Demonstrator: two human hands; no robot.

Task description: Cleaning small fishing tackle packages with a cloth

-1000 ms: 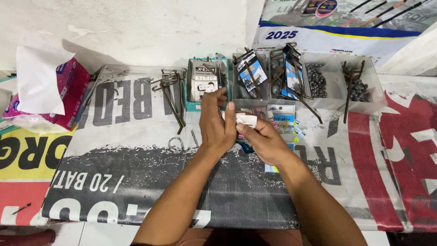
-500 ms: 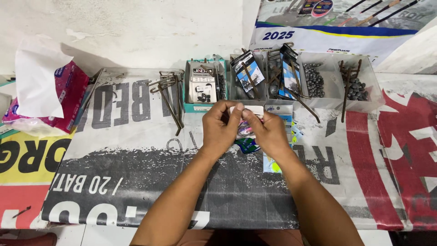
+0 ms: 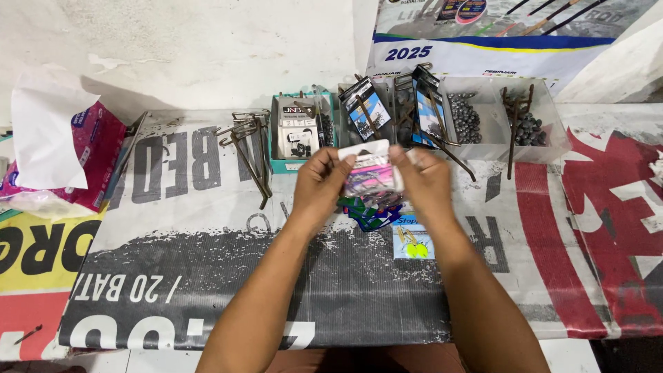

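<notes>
Head view: both hands have risen toward the clear tray (image 3: 483, 148); left hand (image 3: 319, 183) and right hand (image 3: 425, 181) pinch a small packet (image 3: 369, 169) just before it, now lifted higher.

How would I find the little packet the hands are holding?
Look at the table covered with a printed banner, then at the row of clear plastic bins along its far edge. Just in front of them, the left hand and right hand hold up a small clear packet. Only it is lifted; other packets lie flat or stand in bins.
</notes>
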